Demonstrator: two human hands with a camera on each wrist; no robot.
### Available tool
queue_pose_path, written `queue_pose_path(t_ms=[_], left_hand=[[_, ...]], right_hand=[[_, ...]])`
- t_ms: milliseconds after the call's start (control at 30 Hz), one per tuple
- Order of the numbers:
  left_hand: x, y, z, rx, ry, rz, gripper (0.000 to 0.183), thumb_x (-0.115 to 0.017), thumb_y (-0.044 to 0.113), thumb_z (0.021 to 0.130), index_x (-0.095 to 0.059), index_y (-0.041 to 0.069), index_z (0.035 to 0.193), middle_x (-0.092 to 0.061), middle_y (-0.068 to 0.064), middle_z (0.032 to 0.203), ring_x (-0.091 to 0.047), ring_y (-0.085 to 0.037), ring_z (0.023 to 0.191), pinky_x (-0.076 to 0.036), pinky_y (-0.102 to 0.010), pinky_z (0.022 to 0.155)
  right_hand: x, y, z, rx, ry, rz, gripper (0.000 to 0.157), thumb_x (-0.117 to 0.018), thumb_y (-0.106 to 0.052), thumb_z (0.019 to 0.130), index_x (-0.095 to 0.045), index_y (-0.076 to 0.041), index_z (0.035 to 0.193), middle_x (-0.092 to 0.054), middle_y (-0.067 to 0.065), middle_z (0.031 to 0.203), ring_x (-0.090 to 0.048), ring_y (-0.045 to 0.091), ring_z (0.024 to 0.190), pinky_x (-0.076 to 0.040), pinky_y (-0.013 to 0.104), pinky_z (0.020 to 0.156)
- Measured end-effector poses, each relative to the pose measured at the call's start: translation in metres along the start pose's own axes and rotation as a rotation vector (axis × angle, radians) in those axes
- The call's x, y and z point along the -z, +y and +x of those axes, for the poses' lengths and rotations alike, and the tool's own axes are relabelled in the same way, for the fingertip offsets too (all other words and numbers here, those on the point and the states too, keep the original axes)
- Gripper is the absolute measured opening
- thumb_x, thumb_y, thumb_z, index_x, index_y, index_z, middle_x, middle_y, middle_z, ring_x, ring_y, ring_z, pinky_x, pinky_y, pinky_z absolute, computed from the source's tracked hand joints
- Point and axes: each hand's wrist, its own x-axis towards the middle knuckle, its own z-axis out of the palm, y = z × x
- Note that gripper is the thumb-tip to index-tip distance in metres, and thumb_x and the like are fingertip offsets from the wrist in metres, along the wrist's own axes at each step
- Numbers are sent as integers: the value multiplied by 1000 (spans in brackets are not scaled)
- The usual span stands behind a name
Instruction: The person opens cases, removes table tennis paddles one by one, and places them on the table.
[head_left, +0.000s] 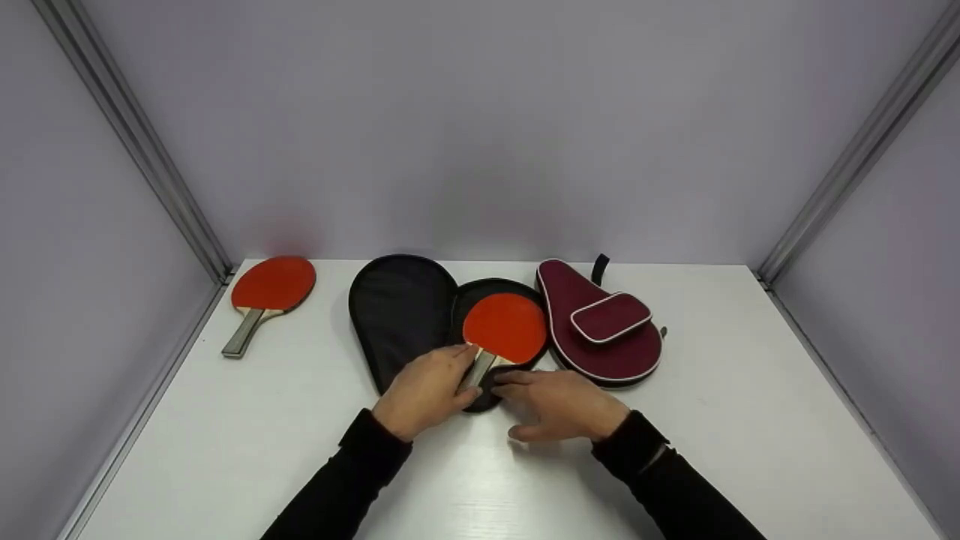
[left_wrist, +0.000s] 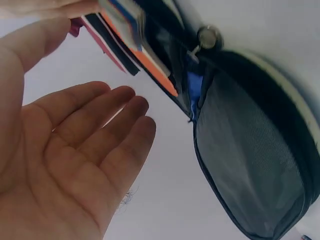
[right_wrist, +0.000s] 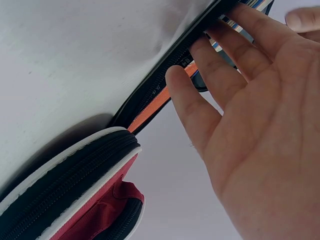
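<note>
A red-faced table tennis paddle (head_left: 506, 328) lies in the right half of an unzipped black paddle case (head_left: 403, 315), its wooden handle toward me. My left hand (head_left: 426, 391) is beside the handle, thumb and fingers spread to either side of it in the head view. In the left wrist view that palm (left_wrist: 75, 165) shows loosely extended fingers. My right hand (head_left: 559, 403) reaches in from the right, its extended fingertips at the case's near edge. The right wrist view shows these fingers (right_wrist: 220, 75) against the zippered rim (right_wrist: 165, 75), with the orange-red paddle edge inside.
A maroon paddle case (head_left: 559, 300) with white piping and a small front pocket lies against the black case's right side. Another red paddle (head_left: 274, 283) lies at the back left of the white table (head_left: 225, 442). Grey walls (head_left: 480, 135) enclose the back and sides.
</note>
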Motion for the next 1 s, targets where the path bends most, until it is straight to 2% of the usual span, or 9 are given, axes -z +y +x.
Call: queue_pose_path(t_ms=[133, 233, 433, 567, 833, 1000], left_hand=[[-6, 3, -2, -14, -33, 10, 66, -87, 28, 108, -65, -4, 163, -75, -22, 160, -78, -38, 142, -66, -51, 119], [-9, 4, -2, -29, -38, 38, 63, -89, 27, 108, -68, -3, 159, -81, -19, 151, -83, -34, 130, -71, -48, 109], [-16, 5, -1, -59, -13, 111, 55, -91, 28, 106, -75, 0, 151, -88, -12, 122, -87, -26, 102, -73, -41, 85], [-20, 4, 0, -89, 37, 137, 49, -93, 22, 103, -77, 0, 144, -86, -10, 101, -85, -26, 88, -71, -40, 73], [-21, 1, 3, -105, 90, 165, 47, -89, 8, 94, -79, 1, 139, -80, -9, 86, -78, -24, 72, -64, -38, 58], [-17, 0, 5, -77, 95, 123, 52, -86, 4, 93, -78, 1, 145, -76, -9, 82, -70, -20, 64, -58, -36, 53]], right_hand=[[0, 0, 0, 8, 7, -7, 71, -82, -50, 105, -68, -20, 167, -60, 1, 180, -69, 29, 157, -65, 56, 120], [0, 0, -1, 12, 10, -11, 71, -82, -50, 105, -68, -20, 168, -61, 1, 180, -68, 28, 158, -65, 55, 120], [1, 0, -2, 32, 33, -20, 69, -82, -49, 105, -69, -19, 165, -63, 1, 177, -70, 28, 155, -65, 53, 120], [3, -1, -3, 41, 41, -17, 68, -82, -48, 105, -70, -18, 165, -65, 2, 176, -72, 28, 153, -66, 52, 120], [2, 0, -2, 30, 27, -5, 69, -82, -48, 105, -69, -19, 166, -63, 3, 177, -72, 30, 154, -66, 54, 120], [3, 0, -1, 27, 16, 4, 69, -82, -47, 105, -68, -19, 167, -63, 3, 178, -70, 30, 155, -65, 53, 121]])
